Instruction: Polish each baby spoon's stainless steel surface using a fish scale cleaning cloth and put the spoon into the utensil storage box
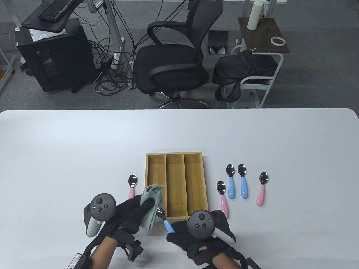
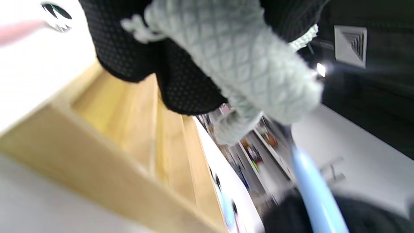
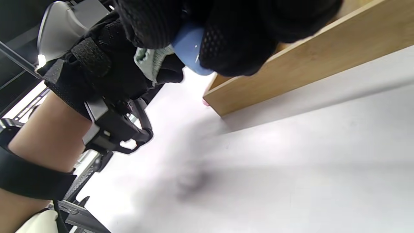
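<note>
The blue-handled spoon (image 1: 165,221) was gripped by the right hand (image 1: 193,238); the cloth (image 1: 150,206) was pinched against its bowl by the left hand (image 1: 126,215), at the storage box's (image 1: 176,213) near edge.

White table (image 1: 84,145), rounded at the far corners. Near the front middle, a wooden storage box (image 1: 177,157) with three long compartments, resting flat. Just left of the box, a pink-handled spoon (image 1: 131,186), bowl pointing away. To the right, four more spoons lying apart from one another: a pink one (image 1: 223,199) nearest the box, two blue ones (image 1: 230,182) (image 1: 243,182) side by side, then another pink one (image 1: 261,189) farthest right. All with bowls toward the far edge.
</note>
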`<state>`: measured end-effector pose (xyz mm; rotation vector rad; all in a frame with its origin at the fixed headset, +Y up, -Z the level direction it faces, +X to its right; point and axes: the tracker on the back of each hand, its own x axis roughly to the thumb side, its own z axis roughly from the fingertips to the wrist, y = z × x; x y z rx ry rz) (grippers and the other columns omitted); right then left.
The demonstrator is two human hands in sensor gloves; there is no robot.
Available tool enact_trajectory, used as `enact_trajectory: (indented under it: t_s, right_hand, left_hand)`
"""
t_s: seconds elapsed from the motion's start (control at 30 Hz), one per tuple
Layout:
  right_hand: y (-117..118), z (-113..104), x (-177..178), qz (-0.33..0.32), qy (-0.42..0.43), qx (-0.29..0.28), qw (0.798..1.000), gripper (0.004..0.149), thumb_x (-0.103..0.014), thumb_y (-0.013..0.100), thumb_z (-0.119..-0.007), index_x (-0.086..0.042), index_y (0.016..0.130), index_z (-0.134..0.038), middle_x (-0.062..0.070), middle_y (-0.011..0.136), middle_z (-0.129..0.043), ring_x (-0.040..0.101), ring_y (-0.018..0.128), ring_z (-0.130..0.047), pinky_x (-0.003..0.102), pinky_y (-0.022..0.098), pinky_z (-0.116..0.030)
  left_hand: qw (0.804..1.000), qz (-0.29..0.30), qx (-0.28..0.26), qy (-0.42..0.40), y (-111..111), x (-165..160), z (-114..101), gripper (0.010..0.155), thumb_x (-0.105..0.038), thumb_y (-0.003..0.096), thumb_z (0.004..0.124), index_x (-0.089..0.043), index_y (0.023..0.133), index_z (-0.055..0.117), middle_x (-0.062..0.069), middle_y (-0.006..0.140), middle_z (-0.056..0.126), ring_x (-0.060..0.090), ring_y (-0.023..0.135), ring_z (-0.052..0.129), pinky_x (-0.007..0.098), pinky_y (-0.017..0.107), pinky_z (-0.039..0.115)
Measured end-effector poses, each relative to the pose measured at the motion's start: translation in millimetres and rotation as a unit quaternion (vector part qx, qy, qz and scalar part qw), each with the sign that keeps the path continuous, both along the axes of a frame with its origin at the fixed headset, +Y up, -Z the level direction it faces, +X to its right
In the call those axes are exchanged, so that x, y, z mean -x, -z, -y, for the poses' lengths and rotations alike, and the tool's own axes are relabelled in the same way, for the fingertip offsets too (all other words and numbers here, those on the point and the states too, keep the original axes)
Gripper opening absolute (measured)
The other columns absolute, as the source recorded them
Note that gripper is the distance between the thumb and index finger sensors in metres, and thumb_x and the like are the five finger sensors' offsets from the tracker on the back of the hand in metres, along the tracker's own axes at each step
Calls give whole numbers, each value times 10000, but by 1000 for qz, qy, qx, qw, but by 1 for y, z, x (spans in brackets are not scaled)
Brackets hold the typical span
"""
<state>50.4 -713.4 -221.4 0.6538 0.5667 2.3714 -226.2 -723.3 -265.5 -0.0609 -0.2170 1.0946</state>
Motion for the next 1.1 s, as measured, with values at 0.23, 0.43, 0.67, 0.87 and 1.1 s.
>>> enact_trajectory:
  t_s: [0.23, 0.43, 0.67, 0.87, 1.1]
  right_hand:
    - [70, -15, -32, 175, 15, 19, 984, 510, -384, 645, -664, -4, 984, -668, 181, 832, -804, 195, 463, -976, 295, 351, -879]
    - [143, -10, -24, 236, -102, 60, 965, 521, -381, 643, -672, 14, 983, -664, 185, 823, -817, 180, 453, -1000, 276, 339, -902]
    - [182, 15, -9, 252, -177, 113, 945, 531, -366, 647, -669, 43, 986, -653, 204, 820, -822, 176, 459, -1013, 271, 336, -917]
    - [190, 25, -5, 245, -188, 137, 941, 527, -339, 651, -665, 48, 1007, -630, 220, 852, -800, 204, 508, -1009, 298, 376, -914]
    - [185, 17, -7, 253, -186, 110, 943, 522, -337, 648, -679, 7, 1033, -609, 209, 895, -791, 200, 550, -1021, 291, 400, -929]
  left_hand:
    - [975, -62, 62, -204, 6, 51, 6, 475, -474, 626, 666, -114, 901, 807, -9, 696, 990, 156, 526, 1081, 413, 462, 902]
    - [968, -63, 74, -231, 8, 54, 9, 478, -479, 629, 659, -116, 908, 799, -10, 704, 986, 155, 535, 1079, 412, 469, 900]
    - [968, -60, 78, -231, 8, 53, 8, 478, -477, 632, 660, -112, 908, 799, -7, 704, 986, 158, 535, 1079, 415, 468, 900]
    - [970, -54, 82, -222, 10, 51, 9, 478, -477, 633, 662, -112, 909, 799, -5, 704, 987, 161, 534, 1080, 415, 468, 900]
    - [974, -51, 90, -204, 9, 47, 10, 481, -475, 633, 665, -106, 908, 802, -2, 701, 990, 166, 530, 1081, 418, 464, 899]
